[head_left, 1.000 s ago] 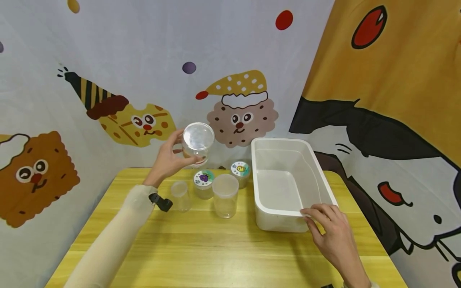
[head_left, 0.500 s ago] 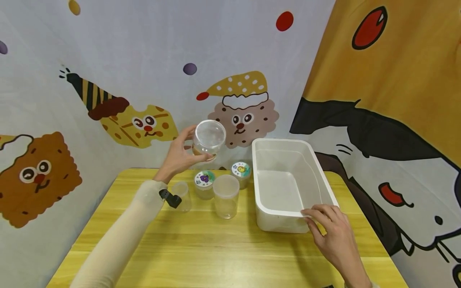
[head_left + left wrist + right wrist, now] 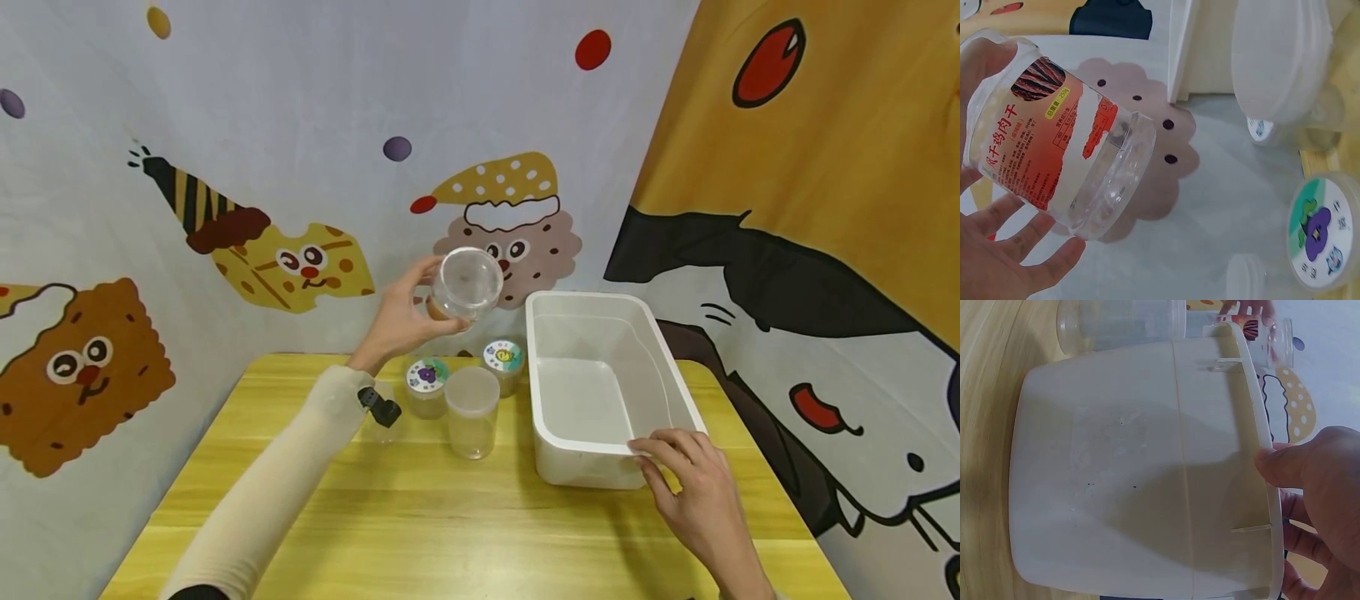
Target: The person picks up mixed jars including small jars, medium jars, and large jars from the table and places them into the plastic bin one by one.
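Note:
Raised over the back of the table, my left hand [image 3: 403,321] grips a clear plastic jar [image 3: 468,285] around its side. In the left wrist view, that jar carries a torn red-and-white label [image 3: 1057,134] with a picture of dark strips. The thumb lies near one end of the jar, and the jar is tilted. My right hand [image 3: 693,483] pinches the front right rim of a white plastic tub [image 3: 588,465]. From the right wrist view, the thumb [image 3: 1282,465] presses on the rim's outer side, with the fingers over the inner side.
Left of the tub stand a tall clear container [image 3: 471,412] and two lidded tubs, one with a purple-flower lid [image 3: 427,376], one with a yellow picture lid [image 3: 502,356]. A small clear container [image 3: 386,429] is partly hidden behind my left wrist. A patterned cloth [image 3: 300,100] hangs behind.
My left hand has moved to the right with the jar, which has turned slightly and now overlaps the printed round cookie. The right hand keeps its place on the tub's rim.

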A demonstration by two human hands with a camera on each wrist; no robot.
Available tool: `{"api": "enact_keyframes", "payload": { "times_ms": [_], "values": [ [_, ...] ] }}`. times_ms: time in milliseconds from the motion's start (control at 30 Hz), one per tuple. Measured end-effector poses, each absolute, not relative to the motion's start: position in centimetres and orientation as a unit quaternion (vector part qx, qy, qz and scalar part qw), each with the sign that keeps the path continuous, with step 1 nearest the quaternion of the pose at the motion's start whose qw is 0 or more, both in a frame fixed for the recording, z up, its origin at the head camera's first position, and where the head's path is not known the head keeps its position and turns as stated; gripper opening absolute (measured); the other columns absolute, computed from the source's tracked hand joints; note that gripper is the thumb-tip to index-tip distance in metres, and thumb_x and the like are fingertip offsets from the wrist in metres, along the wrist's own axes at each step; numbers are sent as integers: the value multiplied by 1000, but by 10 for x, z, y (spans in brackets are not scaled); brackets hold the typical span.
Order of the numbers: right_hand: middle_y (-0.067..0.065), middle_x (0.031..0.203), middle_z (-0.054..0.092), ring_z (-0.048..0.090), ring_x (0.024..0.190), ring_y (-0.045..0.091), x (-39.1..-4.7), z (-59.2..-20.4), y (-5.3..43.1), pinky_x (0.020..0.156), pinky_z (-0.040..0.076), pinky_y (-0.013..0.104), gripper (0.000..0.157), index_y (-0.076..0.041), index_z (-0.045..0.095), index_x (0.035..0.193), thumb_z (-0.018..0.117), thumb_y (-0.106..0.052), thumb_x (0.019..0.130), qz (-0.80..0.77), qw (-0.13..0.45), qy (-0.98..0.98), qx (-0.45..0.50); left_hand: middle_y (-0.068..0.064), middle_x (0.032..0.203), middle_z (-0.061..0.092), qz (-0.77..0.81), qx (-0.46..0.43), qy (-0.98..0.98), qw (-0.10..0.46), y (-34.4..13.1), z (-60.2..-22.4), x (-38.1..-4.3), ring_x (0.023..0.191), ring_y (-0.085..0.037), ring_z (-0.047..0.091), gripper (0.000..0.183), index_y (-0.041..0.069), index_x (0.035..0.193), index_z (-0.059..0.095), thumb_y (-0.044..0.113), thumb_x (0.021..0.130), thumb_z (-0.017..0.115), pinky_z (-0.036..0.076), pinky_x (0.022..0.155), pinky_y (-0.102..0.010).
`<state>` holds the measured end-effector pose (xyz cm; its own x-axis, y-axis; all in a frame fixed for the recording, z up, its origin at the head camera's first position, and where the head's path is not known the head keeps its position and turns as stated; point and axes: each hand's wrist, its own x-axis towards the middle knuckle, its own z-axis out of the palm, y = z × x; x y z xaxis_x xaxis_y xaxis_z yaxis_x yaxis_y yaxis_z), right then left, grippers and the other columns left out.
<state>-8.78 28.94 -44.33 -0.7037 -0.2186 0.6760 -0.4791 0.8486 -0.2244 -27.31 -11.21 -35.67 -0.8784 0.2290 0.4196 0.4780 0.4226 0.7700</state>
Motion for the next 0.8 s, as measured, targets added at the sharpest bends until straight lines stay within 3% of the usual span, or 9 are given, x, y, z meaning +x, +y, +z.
{"api": "enact_keyframes", "payload": {
  "times_ms": [33,133,200,300,433,533,600,667,800],
  "values": [
    [-3,99,69,56,95,20,-88,-443,289,79,36,36,40,-23,79,101,90,-2,69,196,333,-902,193,1,145,56,-491,-213,-835,127,-110,-355,-273,133,-23,50,96,35,152,44,32,70,95,47,104,-55],
    [-3,99,69,56,95,20,-88,-444,289,80,36,36,11,-23,79,101,80,-27,91,197,333,-901,195,2,144,56,-483,-222,-837,128,-103,-352,-275,131,-21,51,94,35,151,45,33,71,94,48,103,-52],
    [-3,99,69,56,95,20,-88,-444,290,80,36,36,30,-23,79,101,62,-47,101,199,336,-900,196,2,143,57,-475,-226,-840,130,-98,-349,-275,129,-21,51,94,35,151,44,34,70,94,49,102,-51],
    [-3,98,69,56,94,20,-89,-444,290,79,36,35,56,-23,79,100,39,-62,104,199,339,-899,195,1,143,56,-469,-234,-842,128,-92,-347,-276,128,-22,51,94,34,151,44,34,71,94,49,103,-53],
    [-3,98,69,56,94,20,-89,-444,290,79,36,35,53,-22,79,100,41,-60,104,200,339,-898,196,1,144,55,-464,-234,-845,124,-85,-345,-279,128,-24,51,94,35,151,44,36,71,94,48,105,-56],
    [-2,99,69,56,94,21,-89,-444,291,80,37,36,21,-22,79,101,69,-40,98,204,333,-899,199,1,144,56,-462,-237,-846,122,-79,-345,-281,129,-24,53,94,34,151,44,36,71,94,48,106,-56],
    [-2,100,69,56,95,21,-88,-445,292,80,37,36,12,-22,79,102,76,-29,94,204,330,-900,200,0,143,57,-465,-241,-843,118,-74,-344,-281,128,-23,53,95,32,151,44,36,70,94,48,107,-56],
    [-2,99,69,56,95,22,-88,-445,292,80,37,36,13,-21,79,101,75,-32,94,206,328,-900,200,2,143,57,-470,-243,-841,114,-69,-343,-282,127,-21,53,96,33,151,44,37,70,95,49,105,-55],
    [-2,99,69,56,96,21,-88,-445,292,81,37,38,45,-20,79,101,51,-55,104,206,324,-902,197,5,143,56,-474,-247,-838,109,-59,-341,-283,126,-19,53,97,36,151,44,37,69,95,50,104,-52]
  ]
}}
